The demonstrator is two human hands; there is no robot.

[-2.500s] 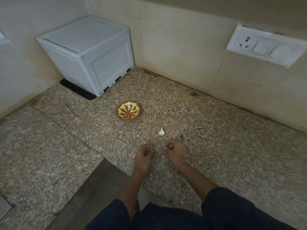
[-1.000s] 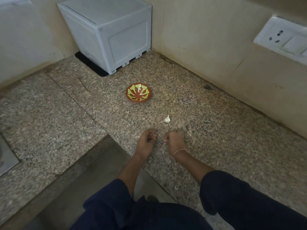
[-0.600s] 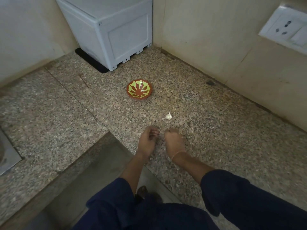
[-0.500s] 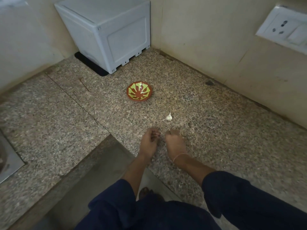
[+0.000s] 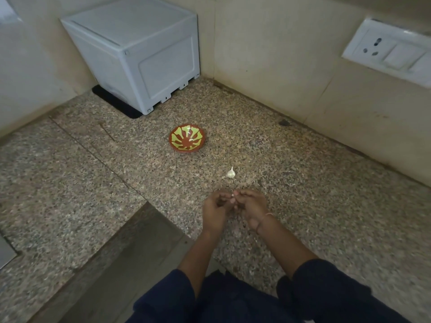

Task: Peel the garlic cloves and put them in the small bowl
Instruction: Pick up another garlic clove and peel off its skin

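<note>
- Left hand, right hand: curled fingertips of both pinch one clove between them.
- Clove: I judge it light, firm, slippery once skinned; hold its ends.

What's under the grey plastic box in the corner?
A black mat sticks out from under the grey box along its near left edge, on the granite counter. How far it runs beneath is hidden by the box.

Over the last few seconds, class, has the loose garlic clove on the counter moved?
No. The loose garlic clove keeps its spot, nearer and right of the small bowl.
</note>
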